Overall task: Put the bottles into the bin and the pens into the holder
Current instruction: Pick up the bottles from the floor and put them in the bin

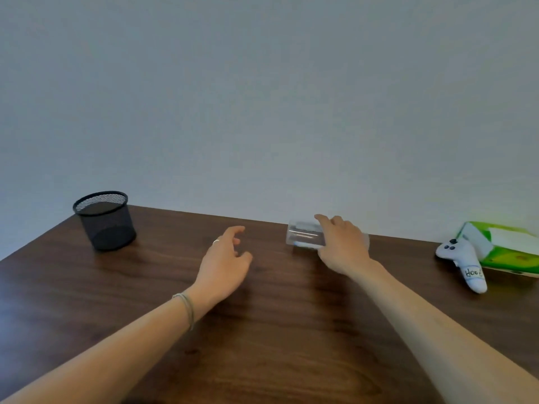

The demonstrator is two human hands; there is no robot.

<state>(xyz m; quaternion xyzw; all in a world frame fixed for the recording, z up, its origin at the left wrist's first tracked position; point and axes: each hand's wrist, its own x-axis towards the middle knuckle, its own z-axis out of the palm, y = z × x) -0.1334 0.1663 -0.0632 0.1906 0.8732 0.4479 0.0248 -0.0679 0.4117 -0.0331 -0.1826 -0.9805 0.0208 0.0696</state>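
Observation:
A clear plastic bottle [303, 237] lies on its side near the far edge of the dark wooden table [262, 330], blurred by motion. My right hand [342, 243] covers its right part, fingers wrapped over it. My left hand [226, 258] hovers above the table's middle, to the left of the bottle, with its fingers apart and nothing in it. A black mesh cup [105, 221] stands upright at the far left corner; it looks empty from here. No pens are in view.
At the right edge a white game controller [463, 259] with a handwritten label leans against a green and white tissue pack [510, 246]. A plain wall rises right behind the table's far edge.

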